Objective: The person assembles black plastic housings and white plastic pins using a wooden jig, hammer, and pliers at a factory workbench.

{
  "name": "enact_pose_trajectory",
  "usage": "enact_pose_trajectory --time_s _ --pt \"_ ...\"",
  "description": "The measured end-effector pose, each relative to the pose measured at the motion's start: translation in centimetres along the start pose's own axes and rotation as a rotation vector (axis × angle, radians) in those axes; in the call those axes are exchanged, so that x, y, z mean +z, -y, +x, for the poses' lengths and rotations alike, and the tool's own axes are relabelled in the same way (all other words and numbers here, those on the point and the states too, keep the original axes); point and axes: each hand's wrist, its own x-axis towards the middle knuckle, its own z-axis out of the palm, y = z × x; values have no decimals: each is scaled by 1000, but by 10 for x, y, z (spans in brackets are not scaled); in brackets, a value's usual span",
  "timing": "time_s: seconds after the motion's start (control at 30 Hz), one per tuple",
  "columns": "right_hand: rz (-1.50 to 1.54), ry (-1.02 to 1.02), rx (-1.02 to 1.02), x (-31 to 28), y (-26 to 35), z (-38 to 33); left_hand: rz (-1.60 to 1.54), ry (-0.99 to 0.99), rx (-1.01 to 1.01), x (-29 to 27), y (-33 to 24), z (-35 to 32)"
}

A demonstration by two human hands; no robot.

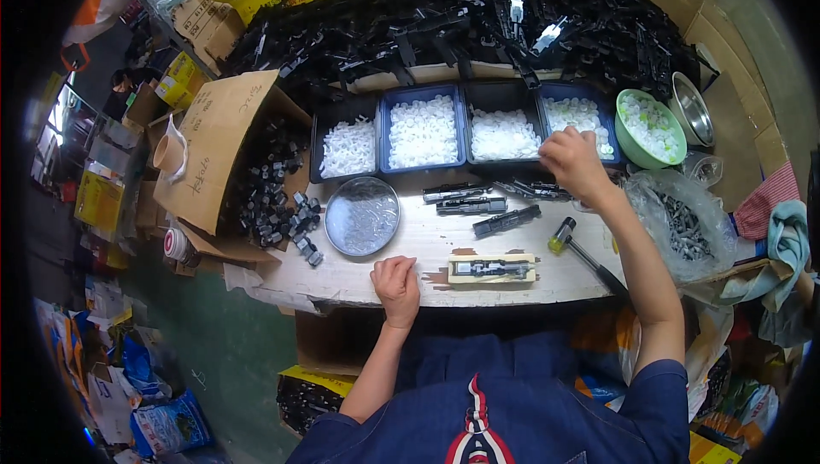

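My right hand reaches to the front edge of the rightmost blue bin, which holds small white round parts. Its fingers are drawn together; whatever they may hold is hidden. Near the table's front edge my left hand is curled closed, and I cannot make out anything in it. Between my arms a cream-coloured fixture carries a black, elongated mechanical part. Behind it lie several similar black assemblies. A hammer with a yellowish head rests beside my right forearm.
More bins of white plastic parts stand in a row, with a green bowl to their right. A round dish sits at left near grey blocks spilling from a cardboard box. Black parts are heaped behind.
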Motion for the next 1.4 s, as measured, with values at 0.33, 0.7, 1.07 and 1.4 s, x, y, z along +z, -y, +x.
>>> enact_pose_trajectory --time_s 0.33,0.7,1.07,1.4 --pt "-106 -252 4 -14 -31 75 41 27 40 -8 1 -7" --pt "-377 126 129 -24 -68 151 106 34 22 -6 -3 -8" --pt "88 -235 -140 -51 21 71 93 17 4 -3 9 -7" --pt "205 131 -45 13 134 -105 -307 -39 -141 -10 -21 -13"
